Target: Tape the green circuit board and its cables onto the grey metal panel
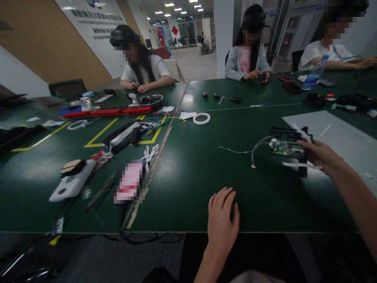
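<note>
A black device (288, 147) with exposed green circuit board and trailing wires, lying flat.

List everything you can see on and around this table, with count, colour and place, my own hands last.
circuit board module: one, black frame with green board, right of centre, held
wires: a few, white, trailing left from the module
tape ring: one, white, table centre
grey sheet: one, right side
red strip: one, long, far left
white device: one, near left
water bottle: one, clear blue, far right
table: dark green
people: three, seated at the far side
left hand: flat on the table's near edge
right hand: gripping the module
</note>
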`<state>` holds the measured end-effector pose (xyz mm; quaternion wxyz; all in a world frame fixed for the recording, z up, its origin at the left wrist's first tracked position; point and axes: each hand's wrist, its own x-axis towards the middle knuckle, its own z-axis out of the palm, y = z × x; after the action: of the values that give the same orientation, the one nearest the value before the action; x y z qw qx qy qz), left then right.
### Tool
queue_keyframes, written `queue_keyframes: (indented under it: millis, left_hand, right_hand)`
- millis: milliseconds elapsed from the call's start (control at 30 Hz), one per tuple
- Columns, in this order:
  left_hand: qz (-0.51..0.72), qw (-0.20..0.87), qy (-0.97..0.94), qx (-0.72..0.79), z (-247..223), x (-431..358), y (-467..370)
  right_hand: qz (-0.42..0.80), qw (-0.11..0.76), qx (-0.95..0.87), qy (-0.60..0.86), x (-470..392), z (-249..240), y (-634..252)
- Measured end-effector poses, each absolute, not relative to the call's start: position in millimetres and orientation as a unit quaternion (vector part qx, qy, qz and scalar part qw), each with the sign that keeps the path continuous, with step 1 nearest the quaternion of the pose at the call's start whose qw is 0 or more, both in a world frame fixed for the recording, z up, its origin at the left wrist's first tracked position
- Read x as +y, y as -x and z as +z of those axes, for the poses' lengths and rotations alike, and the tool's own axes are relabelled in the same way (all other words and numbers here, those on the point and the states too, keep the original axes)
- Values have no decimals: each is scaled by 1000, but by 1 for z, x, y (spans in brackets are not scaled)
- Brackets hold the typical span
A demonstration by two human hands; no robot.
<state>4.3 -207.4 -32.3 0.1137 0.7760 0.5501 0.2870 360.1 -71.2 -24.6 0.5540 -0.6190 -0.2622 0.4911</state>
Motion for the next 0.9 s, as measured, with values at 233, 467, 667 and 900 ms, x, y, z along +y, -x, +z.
queue_keyframes:
  millis: [233,467,667,900]
  left_hand:
    - [333,183,-794,475,21,-144,-6]
    - [328,204,-777,497,-2,-20,-35]
    - [290,260,-750,535,-37,15,-23]
    - [299,303,-735,528,-45,20,-6]
  right_hand:
    - [600,417,-377,570,-60,-41,-285]
    - [616,366,-432,547,-41,-47,-241]
    - [636,359,-451,513,-34,-53,-226]
    - [600,318,-519,518,-39,-50,-219]
